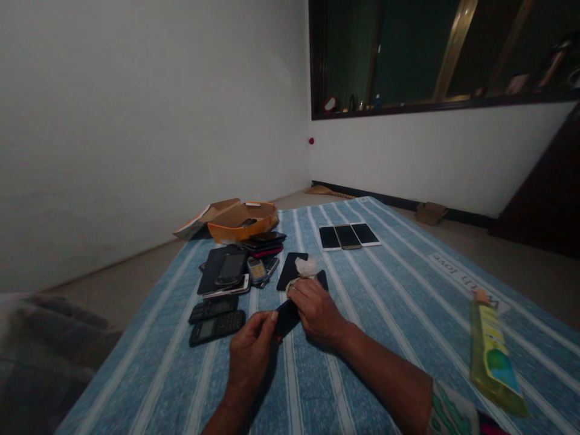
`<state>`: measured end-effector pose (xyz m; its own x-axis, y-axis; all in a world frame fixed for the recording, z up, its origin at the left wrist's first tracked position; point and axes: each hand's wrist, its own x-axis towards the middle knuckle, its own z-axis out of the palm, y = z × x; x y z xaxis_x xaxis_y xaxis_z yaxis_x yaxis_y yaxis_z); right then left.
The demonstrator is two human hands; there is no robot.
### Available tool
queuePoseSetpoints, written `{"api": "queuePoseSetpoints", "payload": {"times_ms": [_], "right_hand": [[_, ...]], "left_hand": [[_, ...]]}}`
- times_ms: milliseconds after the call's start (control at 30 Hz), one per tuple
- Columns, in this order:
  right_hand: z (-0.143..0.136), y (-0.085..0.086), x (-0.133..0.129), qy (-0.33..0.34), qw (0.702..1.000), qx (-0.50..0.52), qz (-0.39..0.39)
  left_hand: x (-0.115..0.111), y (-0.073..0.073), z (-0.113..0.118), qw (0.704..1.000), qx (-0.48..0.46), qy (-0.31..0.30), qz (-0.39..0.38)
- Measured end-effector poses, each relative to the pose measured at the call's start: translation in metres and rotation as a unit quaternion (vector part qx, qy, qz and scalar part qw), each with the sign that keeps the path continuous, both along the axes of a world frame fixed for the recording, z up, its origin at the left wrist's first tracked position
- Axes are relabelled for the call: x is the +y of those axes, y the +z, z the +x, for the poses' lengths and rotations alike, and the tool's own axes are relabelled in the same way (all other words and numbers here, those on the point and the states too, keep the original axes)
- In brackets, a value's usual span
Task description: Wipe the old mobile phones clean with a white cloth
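Note:
My left hand (251,347) grips the near end of a dark phone (286,320) between thumb and fingers. My right hand (315,308) is closed on a crumpled whitish cloth or tissue (306,266), pressed at the far end of that phone. Just beyond lies a flat black phone (290,270), partly covered by the cloth. A second dark flat item (322,279) shows behind my right knuckles. To the left are two black keypad phones (217,327), a touchscreen phone (232,267) on a stack, and a small keypad phone (257,271).
Three phones (348,236) lie side by side farther back. An opened orange and brown box (242,229) stands behind a pile of dark phones (263,243). At right, a bottle of yellow-green liquid (493,356) lies on the striped blue cloth (385,302). Walls rise behind.

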<state>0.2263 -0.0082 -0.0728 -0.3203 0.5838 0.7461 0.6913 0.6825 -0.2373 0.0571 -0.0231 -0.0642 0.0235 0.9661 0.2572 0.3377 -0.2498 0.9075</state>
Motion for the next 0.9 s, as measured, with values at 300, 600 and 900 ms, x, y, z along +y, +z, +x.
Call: {"api": "queuePoseSetpoints", "payload": {"times_ms": [300, 600, 900], "right_hand": [[-0.011, 0.005, -0.006, 0.008, 0.999, -0.050, 0.009], [0.019, -0.001, 0.006, -0.025, 0.999, -0.017, 0.032], [0.018, 0.019, -0.002, 0.010, 0.989, 0.122, 0.087]], "left_hand": [[-0.002, 0.001, -0.001, 1.000, 0.004, -0.015, 0.009], [-0.005, 0.004, 0.001, 1.000, 0.002, -0.006, -0.003], [-0.006, 0.007, 0.001, 1.000, 0.011, 0.000, 0.002]]}}
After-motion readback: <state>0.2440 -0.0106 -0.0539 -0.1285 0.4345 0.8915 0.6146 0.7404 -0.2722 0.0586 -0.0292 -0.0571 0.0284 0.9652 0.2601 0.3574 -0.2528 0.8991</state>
